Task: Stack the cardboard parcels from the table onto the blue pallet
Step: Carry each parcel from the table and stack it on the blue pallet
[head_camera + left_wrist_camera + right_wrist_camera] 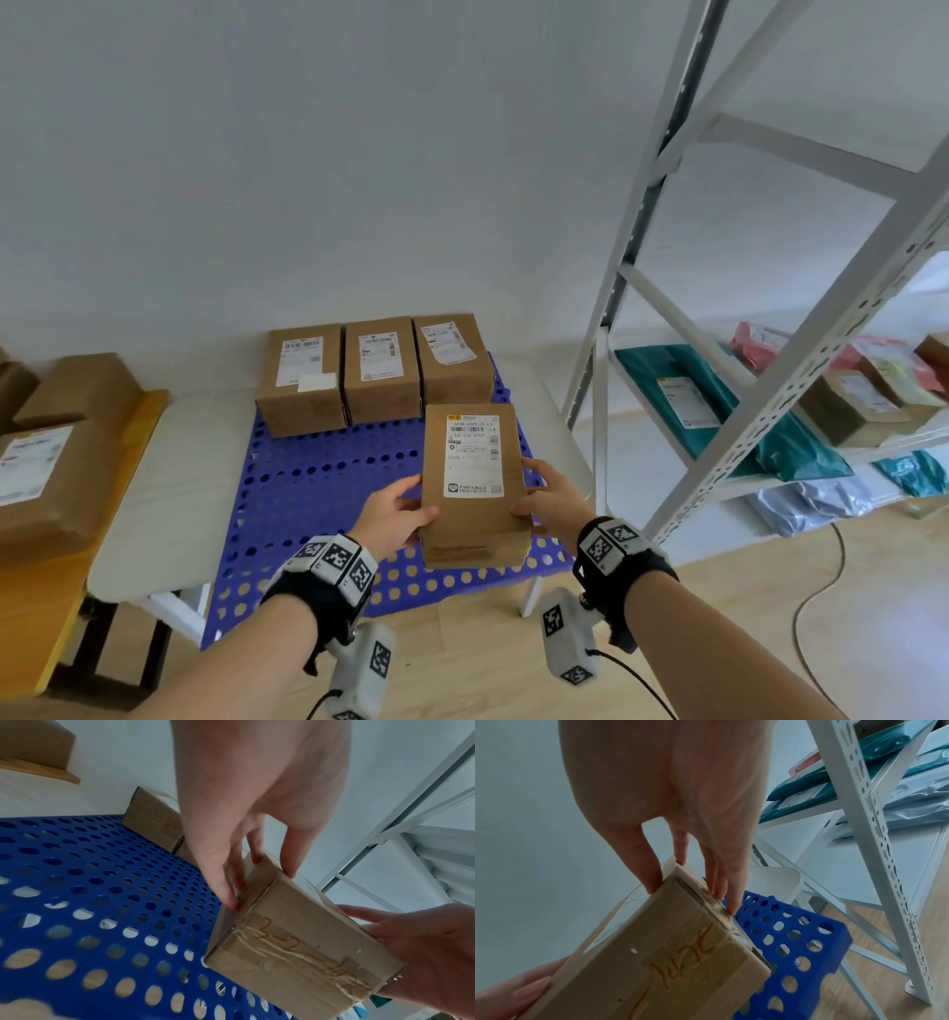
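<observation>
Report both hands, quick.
Left hand: fingers grip the cardboard parcel on its left side.
Right hand: fingers grip the same parcel's right side.

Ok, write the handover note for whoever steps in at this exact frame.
Left hand and right hand grip opposite sides of the held parcel, over the right front of the blue pallet; whether it has touched down is unclear.
Done: three parcels stand in a row along the pallet's back edge.
Left: release this one, then bring the parcels on the table at left.
</observation>
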The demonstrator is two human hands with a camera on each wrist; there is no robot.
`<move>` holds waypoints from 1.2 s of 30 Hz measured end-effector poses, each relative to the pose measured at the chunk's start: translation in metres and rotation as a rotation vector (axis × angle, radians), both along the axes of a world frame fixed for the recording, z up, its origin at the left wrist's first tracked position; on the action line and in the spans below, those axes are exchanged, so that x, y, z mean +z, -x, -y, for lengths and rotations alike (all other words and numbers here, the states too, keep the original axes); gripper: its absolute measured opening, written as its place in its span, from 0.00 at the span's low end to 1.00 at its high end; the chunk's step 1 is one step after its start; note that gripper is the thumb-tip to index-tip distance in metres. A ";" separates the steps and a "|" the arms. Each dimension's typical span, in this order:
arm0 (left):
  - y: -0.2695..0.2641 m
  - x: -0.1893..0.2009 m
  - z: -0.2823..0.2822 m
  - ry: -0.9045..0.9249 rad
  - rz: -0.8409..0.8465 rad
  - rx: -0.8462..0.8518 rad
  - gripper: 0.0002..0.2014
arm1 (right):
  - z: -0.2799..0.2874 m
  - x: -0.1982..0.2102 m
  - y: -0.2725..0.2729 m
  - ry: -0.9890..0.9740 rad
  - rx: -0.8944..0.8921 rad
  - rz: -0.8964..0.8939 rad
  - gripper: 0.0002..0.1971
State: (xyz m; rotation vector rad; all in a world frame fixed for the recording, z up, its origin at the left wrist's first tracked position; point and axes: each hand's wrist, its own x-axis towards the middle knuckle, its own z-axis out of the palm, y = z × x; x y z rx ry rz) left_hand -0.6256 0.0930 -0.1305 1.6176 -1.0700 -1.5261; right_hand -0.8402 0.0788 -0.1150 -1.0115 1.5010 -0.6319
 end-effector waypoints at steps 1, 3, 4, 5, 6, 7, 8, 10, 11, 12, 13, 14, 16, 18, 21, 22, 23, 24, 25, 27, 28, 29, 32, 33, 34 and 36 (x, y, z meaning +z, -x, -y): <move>0.001 -0.003 0.009 -0.007 -0.014 0.006 0.27 | 0.009 -0.003 0.001 0.001 -0.003 -0.008 0.33; 0.003 -0.012 0.026 -0.036 -0.035 0.026 0.25 | 0.024 -0.009 0.004 -0.012 0.001 -0.024 0.33; 0.005 -0.016 0.033 -0.049 -0.042 0.032 0.26 | 0.031 -0.011 0.004 -0.024 0.003 -0.029 0.33; 0.007 -0.020 0.039 -0.059 -0.048 0.037 0.26 | 0.038 -0.014 0.005 -0.033 0.001 -0.029 0.34; 0.008 -0.024 0.045 -0.071 -0.056 0.043 0.26 | 0.045 -0.016 0.006 -0.042 -0.002 -0.031 0.34; 0.009 -0.028 0.051 -0.082 -0.071 0.053 0.26 | 0.052 -0.019 0.007 -0.050 -0.007 -0.032 0.34; 0.010 -0.032 0.057 -0.091 -0.091 0.062 0.26 | 0.060 -0.022 0.007 -0.056 -0.005 -0.041 0.35; 0.011 -0.038 0.065 -0.105 -0.118 0.074 0.25 | 0.074 -0.029 0.007 -0.068 0.018 -0.054 0.35; 0.011 -0.041 0.069 -0.116 -0.124 0.083 0.25 | 0.080 -0.032 0.006 -0.076 0.029 -0.055 0.35; 0.010 -0.043 0.071 -0.125 -0.128 0.093 0.25 | 0.085 -0.035 0.005 -0.082 0.036 -0.053 0.35; 0.009 -0.045 0.074 -0.132 -0.133 0.103 0.25 | 0.090 -0.038 0.004 -0.087 0.041 -0.047 0.36; 0.009 -0.047 0.076 -0.137 -0.137 0.112 0.25 | 0.094 -0.040 0.003 -0.092 0.046 -0.043 0.36; 0.007 -0.050 0.082 -0.145 -0.142 0.127 0.25 | 0.101 -0.043 0.002 -0.104 0.052 -0.025 0.37; 0.007 -0.051 0.086 -0.149 -0.145 0.139 0.25 | 0.107 -0.046 0.002 -0.114 0.060 -0.017 0.38; 0.010 -0.051 0.090 -0.145 -0.149 0.165 0.25 | 0.115 -0.046 0.003 -0.119 0.085 -0.028 0.38; 0.011 -0.051 0.091 -0.144 -0.150 0.176 0.25 | 0.118 -0.047 0.004 -0.120 0.090 -0.027 0.38; 0.012 -0.051 0.092 -0.144 -0.148 0.187 0.25 | 0.120 -0.047 0.005 -0.121 0.094 -0.028 0.37; 0.014 -0.051 0.093 -0.142 -0.145 0.194 0.25 | 0.121 -0.048 0.006 -0.117 0.095 -0.029 0.37; 0.015 -0.051 0.093 -0.144 -0.139 0.197 0.25 | 0.123 -0.048 0.007 -0.113 0.095 -0.028 0.37; 0.018 -0.050 0.094 -0.152 -0.132 0.201 0.26 | 0.127 -0.049 0.008 -0.105 0.101 -0.021 0.37; 0.020 -0.049 0.094 -0.156 -0.132 0.207 0.25 | 0.129 -0.050 0.009 -0.099 0.106 -0.019 0.37; 0.022 -0.049 0.095 -0.161 -0.130 0.212 0.25 | 0.130 -0.050 0.010 -0.094 0.111 -0.016 0.37; 0.026 -0.046 0.099 -0.181 -0.132 0.221 0.25 | 0.135 -0.050 0.010 -0.075 0.120 -0.009 0.36; 0.027 -0.044 0.101 -0.184 -0.131 0.222 0.25 | 0.136 -0.050 0.011 -0.071 0.124 -0.007 0.36; 0.028 -0.042 0.102 -0.188 -0.129 0.225 0.26 | 0.137 -0.051 0.011 -0.067 0.126 -0.006 0.36; 0.029 -0.040 0.103 -0.189 -0.121 0.220 0.26 | 0.139 -0.051 0.012 -0.056 0.132 -0.016 0.35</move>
